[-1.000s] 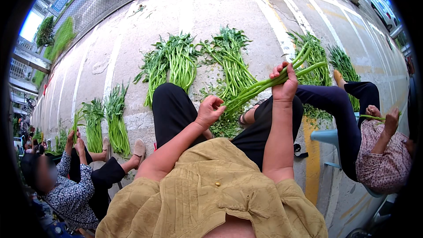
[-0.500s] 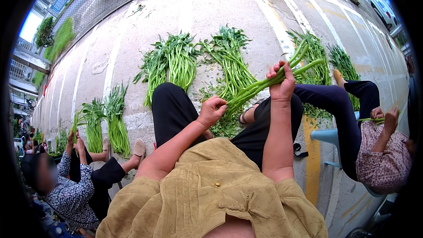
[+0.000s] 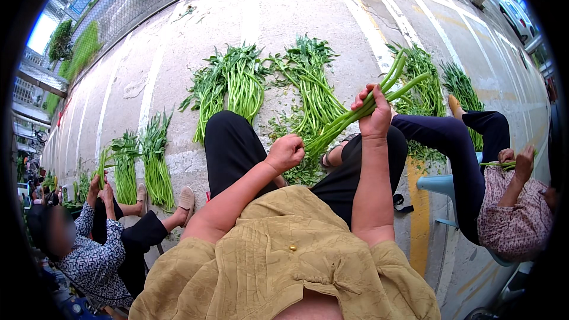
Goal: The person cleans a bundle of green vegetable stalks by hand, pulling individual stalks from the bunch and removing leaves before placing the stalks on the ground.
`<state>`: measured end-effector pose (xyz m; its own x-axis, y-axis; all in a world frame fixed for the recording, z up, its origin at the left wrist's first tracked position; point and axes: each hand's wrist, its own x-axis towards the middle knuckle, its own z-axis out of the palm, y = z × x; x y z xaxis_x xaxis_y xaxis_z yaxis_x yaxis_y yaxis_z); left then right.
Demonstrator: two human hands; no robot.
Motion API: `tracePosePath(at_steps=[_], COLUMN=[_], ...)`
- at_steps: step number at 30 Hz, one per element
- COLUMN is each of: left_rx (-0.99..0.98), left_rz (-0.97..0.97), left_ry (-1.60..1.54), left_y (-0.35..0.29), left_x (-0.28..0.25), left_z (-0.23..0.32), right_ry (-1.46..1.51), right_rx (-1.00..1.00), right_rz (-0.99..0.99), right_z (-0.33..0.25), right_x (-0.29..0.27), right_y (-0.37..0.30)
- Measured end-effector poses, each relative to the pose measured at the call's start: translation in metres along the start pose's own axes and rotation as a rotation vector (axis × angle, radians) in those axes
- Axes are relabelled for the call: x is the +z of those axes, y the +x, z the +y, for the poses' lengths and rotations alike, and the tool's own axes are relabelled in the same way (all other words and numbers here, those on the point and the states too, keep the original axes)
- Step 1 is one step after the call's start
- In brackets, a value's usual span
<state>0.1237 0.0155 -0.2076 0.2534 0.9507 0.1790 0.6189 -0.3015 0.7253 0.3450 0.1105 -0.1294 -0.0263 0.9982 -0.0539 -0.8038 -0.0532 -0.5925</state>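
My right hand (image 3: 376,112) is wrapped round a bunch of long green leafy-vegetable stalks (image 3: 338,126), their thick pale ends sticking out up and to the right. The thinner ends slant down left toward my left hand (image 3: 287,153). That hand is closed at the lower tip of the bunch; whatever its fingers pinch is hidden. Beyond my knees lies a pile of the same greens (image 3: 308,77), leaves pointing away. Plucked leaves (image 3: 302,173) are scattered between my feet.
More bundles of greens lie at the left (image 3: 243,83), far left (image 3: 155,163) and right (image 3: 424,77). A person (image 3: 98,249) sits at left and another person (image 3: 515,207) at right on a blue stool (image 3: 438,184), both handling stalks. A wire fence (image 3: 142,6) runs behind.
My right hand has shifted slightly left and down with the stalks. The fingers of my left hand have curled in more tightly and the hand has turned a little.
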Motion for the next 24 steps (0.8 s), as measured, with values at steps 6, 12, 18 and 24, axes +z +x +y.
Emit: tracePosePath(at_steps=[6, 12, 18, 24], left_rx=[-0.283, -0.393, -0.178, -0.099], left_rz=[-0.265, -0.404, -0.148, 0.036], left_ry=[0.177, 0.139, -0.083, -0.087], left_y=[-0.023, -0.012, -0.003, 0.009], left_x=[0.001, -0.008, -0.011, -0.005], left_z=[-0.02, -0.008, 0.007, 0.019], right_ry=[0.112, 0.109, 0.116, 0.088], right_rx=[-0.048, -0.039, -0.022, 0.011], right_rz=[0.003, -0.009, 0.008, -0.014], right_z=[-0.009, -0.007, -0.007, 0.0], right_x=[-0.006, -0.006, -0.004, -0.003], right_y=[0.004, 0.003, 0.004, 0.003])
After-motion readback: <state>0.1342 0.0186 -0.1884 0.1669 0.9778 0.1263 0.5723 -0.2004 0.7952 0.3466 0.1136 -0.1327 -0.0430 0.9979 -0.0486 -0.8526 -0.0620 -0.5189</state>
